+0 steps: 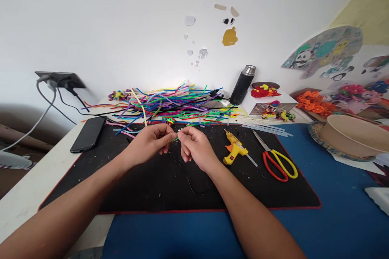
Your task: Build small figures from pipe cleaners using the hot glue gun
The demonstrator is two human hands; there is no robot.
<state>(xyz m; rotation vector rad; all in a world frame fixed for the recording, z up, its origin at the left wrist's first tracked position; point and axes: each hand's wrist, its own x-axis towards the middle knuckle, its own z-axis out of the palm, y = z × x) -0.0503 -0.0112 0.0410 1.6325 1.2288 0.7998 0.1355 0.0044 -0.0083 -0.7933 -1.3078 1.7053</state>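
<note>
Over a black work mat (152,186), a person's left hand (152,141) and right hand (196,148) meet fingertip to fingertip. Both forearms reach in from the lower edge and angle toward each other. Each hand pinches one end of a small green piece (175,138) held just above the mat; its exact shape is too small to tell. Behind the hands lies a heap of coloured pipe cleaners (170,103), with a dark flask (242,85) leaning at its right end. A yellow glue gun (234,148) rests near the right hand, and red-and-yellow scissors (279,164) lie beyond it. A black phone (88,133) sits at the mat's left corner, well apart from the hands. A shallow bowl (349,137) stands at far right.
</note>
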